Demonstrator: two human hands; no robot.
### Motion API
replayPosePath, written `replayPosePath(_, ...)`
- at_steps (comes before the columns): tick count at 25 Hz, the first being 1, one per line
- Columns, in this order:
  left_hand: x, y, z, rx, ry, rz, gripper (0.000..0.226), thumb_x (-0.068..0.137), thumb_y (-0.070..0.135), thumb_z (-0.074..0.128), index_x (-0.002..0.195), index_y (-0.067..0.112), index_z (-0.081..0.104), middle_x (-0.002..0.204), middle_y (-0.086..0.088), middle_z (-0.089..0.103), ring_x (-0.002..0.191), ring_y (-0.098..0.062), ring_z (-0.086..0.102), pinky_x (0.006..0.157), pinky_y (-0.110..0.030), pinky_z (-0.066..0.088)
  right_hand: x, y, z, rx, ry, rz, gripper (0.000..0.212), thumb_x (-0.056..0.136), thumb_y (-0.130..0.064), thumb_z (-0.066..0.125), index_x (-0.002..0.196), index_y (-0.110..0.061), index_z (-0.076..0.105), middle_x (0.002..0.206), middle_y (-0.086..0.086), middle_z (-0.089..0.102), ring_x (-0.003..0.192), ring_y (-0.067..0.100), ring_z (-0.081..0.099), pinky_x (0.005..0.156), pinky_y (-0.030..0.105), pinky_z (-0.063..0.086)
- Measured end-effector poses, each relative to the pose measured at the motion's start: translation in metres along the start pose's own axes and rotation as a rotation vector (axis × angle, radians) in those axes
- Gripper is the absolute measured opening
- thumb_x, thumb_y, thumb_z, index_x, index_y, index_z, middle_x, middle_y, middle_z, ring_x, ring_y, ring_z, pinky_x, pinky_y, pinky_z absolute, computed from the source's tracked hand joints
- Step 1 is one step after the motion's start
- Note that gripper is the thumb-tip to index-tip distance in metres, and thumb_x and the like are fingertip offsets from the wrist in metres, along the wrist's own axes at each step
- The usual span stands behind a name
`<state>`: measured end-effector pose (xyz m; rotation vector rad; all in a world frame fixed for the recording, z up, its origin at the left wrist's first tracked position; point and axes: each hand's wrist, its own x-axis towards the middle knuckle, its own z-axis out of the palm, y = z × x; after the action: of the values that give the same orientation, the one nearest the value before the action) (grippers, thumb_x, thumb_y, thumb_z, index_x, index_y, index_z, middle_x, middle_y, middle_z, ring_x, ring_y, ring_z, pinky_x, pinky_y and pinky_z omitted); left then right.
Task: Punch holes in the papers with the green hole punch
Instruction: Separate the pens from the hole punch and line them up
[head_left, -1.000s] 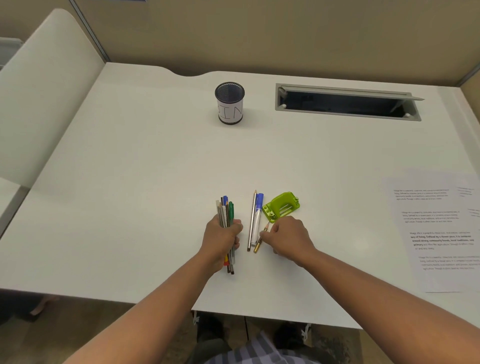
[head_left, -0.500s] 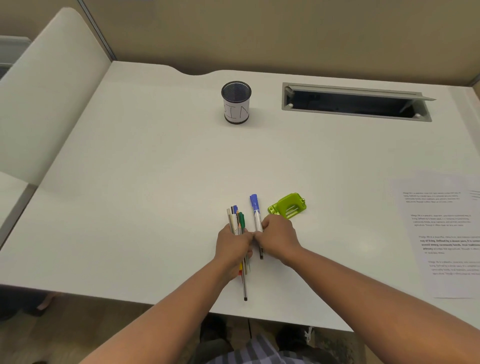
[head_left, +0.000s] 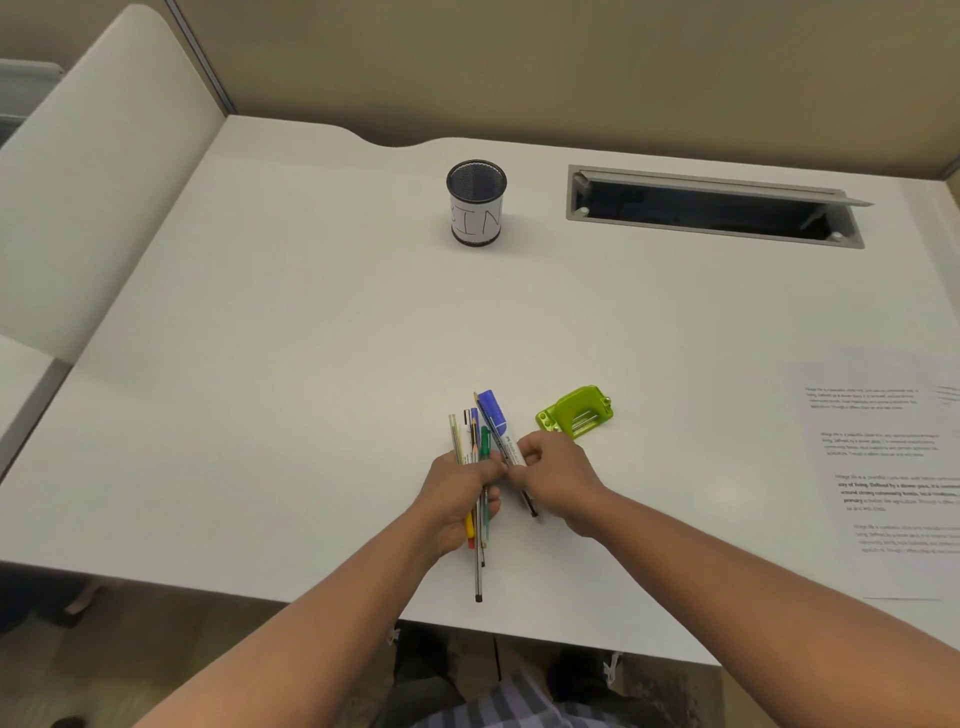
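Note:
The green hole punch (head_left: 575, 413) lies on the white desk (head_left: 291, 374), just up and right of my hands, touched by neither. Printed papers (head_left: 893, 467) lie flat at the desk's right edge. My left hand (head_left: 460, 493) grips a bundle of pens and pencils (head_left: 470, 441), their tips pointing away from me. My right hand (head_left: 556, 475) pinches a blue-capped marker (head_left: 497, 423) with a thin dark pen and presses them against that bundle.
A black mesh cup (head_left: 476, 202) labelled BIN stands at the back centre. A recessed cable tray (head_left: 711, 208) with its lid open sits at the back right. A curved white partition (head_left: 88, 197) rises on the left.
My right hand picked up the marker and the pens lying beside the punch and brought them left against the bundle in my left hand. The punch has stayed put.

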<state>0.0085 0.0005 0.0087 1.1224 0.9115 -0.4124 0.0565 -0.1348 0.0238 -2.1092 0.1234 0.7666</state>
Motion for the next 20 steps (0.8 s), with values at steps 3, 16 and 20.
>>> replayPosePath(3,-0.002,0.003,-0.001,-0.067,-0.035,-0.013,0.014,0.088,0.006,0.074,0.102,0.006,0.072,0.068,-0.008,0.068,0.049,-0.014,0.056,0.051,-0.027,0.055,-0.006,0.001,-0.003,0.098,-0.001,-0.057,0.012,0.085,-0.026,0.079,0.087,-0.018,0.071,0.071,0.005,0.070,0.055,0.008,0.058,0.054,0.032,0.054)
replayPosePath(16,-0.004,0.016,0.012,-0.394,-0.235,-0.036,0.102,0.063,0.090,0.051,0.121,0.007,0.065,0.116,-0.020,0.073,0.105,-0.036,0.072,0.095,-0.057,0.055,-0.030,-0.034,-0.007,0.107,-0.066,-0.148,0.012,0.081,-0.012,0.073,0.089,-0.020,0.073,0.077,0.003,0.076,0.068,0.020,0.075,0.060,0.040,0.064)
replayPosePath(20,-0.006,0.015,0.011,-0.534,-0.253,-0.003,0.093,0.046,0.098,0.054,0.084,0.013,0.058,0.074,-0.006,0.069,0.072,-0.024,0.070,0.070,-0.039,0.058,-0.036,-0.046,0.002,-0.146,-0.017,-0.253,0.014,0.075,-0.012,0.068,0.077,-0.025,0.067,0.070,0.002,0.072,0.054,0.023,0.071,0.051,0.044,0.061)
